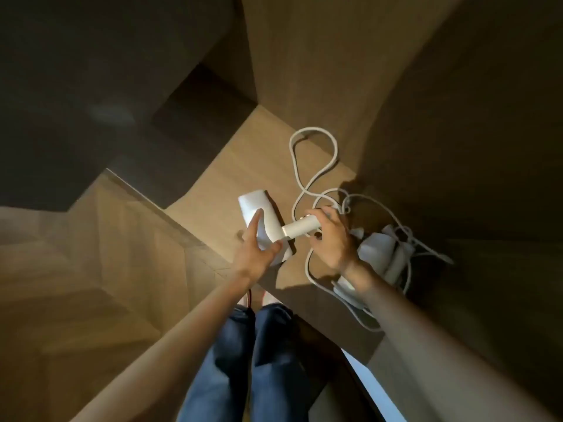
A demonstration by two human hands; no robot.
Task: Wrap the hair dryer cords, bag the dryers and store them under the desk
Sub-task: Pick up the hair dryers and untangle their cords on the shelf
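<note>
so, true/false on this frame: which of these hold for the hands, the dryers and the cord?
1. Both hands are on the same white dryer. True: the left hand holds the barrel of the held dryer, and the right hand is on it too.
2. The right hand's fingers curl round the handle. True.
3. The cord is already wound tight round the handle. False: the cord lies in loose loops on the wooden surface.
4. Only one dryer is in view. False: a second dryer lies beside the right wrist, among tangled cord.
5. A dryer is already bagged. False: no bag is in view.
</note>
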